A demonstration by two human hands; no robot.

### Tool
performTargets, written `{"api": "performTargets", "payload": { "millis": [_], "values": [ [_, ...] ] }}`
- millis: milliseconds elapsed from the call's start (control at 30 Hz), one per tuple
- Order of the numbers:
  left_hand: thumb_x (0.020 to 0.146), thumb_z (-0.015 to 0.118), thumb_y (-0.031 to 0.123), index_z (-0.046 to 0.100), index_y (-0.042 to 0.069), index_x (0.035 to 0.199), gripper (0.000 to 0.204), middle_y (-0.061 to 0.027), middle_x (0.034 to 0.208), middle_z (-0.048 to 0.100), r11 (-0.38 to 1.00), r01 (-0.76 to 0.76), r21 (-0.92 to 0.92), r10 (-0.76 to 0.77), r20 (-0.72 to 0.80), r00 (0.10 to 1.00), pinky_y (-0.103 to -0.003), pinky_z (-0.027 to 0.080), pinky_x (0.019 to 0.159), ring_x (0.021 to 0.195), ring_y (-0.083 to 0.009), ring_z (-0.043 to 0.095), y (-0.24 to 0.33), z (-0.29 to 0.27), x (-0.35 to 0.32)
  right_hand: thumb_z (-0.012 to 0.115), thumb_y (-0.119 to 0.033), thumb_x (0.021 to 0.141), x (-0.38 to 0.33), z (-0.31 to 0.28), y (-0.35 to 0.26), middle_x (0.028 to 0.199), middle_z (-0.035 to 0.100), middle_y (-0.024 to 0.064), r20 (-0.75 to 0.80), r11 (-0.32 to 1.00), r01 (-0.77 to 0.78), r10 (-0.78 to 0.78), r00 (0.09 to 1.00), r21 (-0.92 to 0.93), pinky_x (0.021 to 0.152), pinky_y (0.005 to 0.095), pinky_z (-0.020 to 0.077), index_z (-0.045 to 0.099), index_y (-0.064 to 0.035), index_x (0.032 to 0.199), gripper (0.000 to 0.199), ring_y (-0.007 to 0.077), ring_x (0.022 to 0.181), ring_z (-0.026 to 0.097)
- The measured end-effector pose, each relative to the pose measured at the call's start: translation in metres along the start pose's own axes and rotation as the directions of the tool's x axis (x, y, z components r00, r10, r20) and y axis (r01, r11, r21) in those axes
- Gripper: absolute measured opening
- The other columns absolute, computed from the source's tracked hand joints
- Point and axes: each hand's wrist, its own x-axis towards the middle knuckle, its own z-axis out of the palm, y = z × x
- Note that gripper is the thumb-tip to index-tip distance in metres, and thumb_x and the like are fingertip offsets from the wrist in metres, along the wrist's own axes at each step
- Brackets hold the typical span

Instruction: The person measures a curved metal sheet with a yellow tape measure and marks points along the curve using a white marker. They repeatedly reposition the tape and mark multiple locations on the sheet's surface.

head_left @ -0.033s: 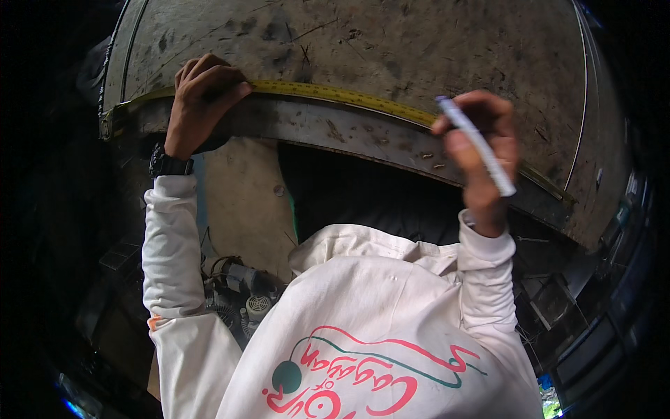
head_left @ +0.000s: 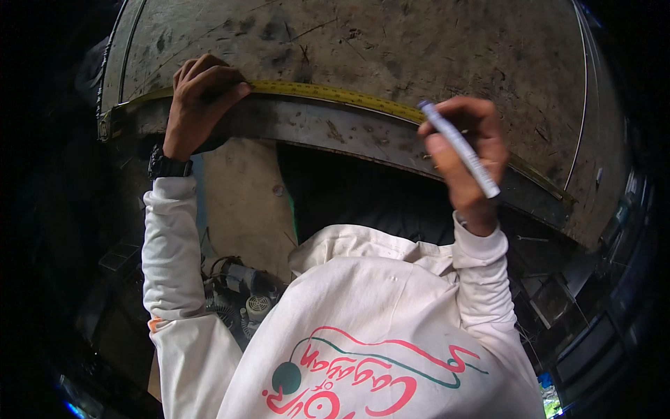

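A yellow measuring tape (head_left: 314, 91) lies along the near edge of a worn, stained worktop (head_left: 398, 42), beside a flat grey metal bar (head_left: 300, 124). My left hand (head_left: 199, 105) grips the tape toward its left part, with fingers bent over it and thumb pointing right. In my right hand (head_left: 452, 164), above the tape's right part, is a slim white marker (head_left: 460, 148) held between thumb and fingers. Its purple end points up and left, close to the tape; whether it touches the surface I cannot tell. Past this hand the tape runs on to the right.
Below the worktop on the left sits a dark machine with a round vented cover (head_left: 258, 305). A wrench (head_left: 532, 239) lies under the right side, near scattered metal parts. A thin pale strip (head_left: 581, 112) crosses the worktop's right side.
My right hand has shifted a little to the left along the tape with the marker in it. The left hand and the tape have barely moved.
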Motion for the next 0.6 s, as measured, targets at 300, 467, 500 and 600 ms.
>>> {"api": "performTargets", "payload": {
  "millis": [300,467,500,600],
  "values": [
    [0.087,0.079,0.027,0.076,0.009,0.096,0.02,-0.004,0.101,0.067,1.0,-0.012,0.005,0.013,-0.03,0.999,-0.042,0.036,0.106,0.109,-0.0272,0.059,0.001,-0.001,0.004,0.074,-0.008,0.084,-0.008,0.02,0.022,0.081,0.069,0.0094,-0.019,0.962,0.07,-0.078,0.997,-0.265,0.064,0.0298,0.0586,0.064,-0.0035,0.094,0.014,0.0162,0.068,0.071],
    [0.087,0.078,0.027,0.076,0.009,0.097,0.02,-0.0047,0.101,0.067,1.0,-0.001,0.015,0.001,-0.01,1.0,-0.041,0.036,0.105,0.108,-0.027,0.059,0.001,-0.002,0.005,0.073,-0.006,0.083,-0.004,0.026,0.026,0.079,0.068,0.0097,-0.003,0.945,0.116,-0.123,0.992,-0.307,0.061,0.0307,0.0584,0.062,-0.0037,0.09,0.013,0.0169,0.067,0.07],
    [0.087,0.078,0.027,0.076,0.009,0.097,0.021,-0.0047,0.1,0.067,1.0,-0.003,0.01,0.003,-0.01,1.0,-0.041,0.036,0.105,0.108,-0.0268,0.059,0.001,-0.002,0.006,0.074,-0.005,0.083,-0.005,0.027,0.027,0.079,0.068,0.01,-0.008,0.942,0.126,-0.135,0.991,-0.312,0.062,0.0308,0.0587,0.062,-0.0036,0.09,0.013,0.0173,0.067,0.071],
    [0.087,0.078,0.027,0.076,0.009,0.098,0.021,-0.0047,0.099,0.067,1.0,-0.008,-0.009,0.008,-0.014,1.0,-0.04,0.036,0.104,0.107,-0.0263,0.059,0.001,-0.002,0.006,0.075,-0.005,0.084,-0.004,0.028,0.031,0.079,0.069,0.0108,-0.019,0.933,0.156,-0.171,0.985,-0.325,0.062,0.0312,0.0597,0.063,-0.0032,0.091,0.013,0.0185,0.068,0.072]
  ]
}}
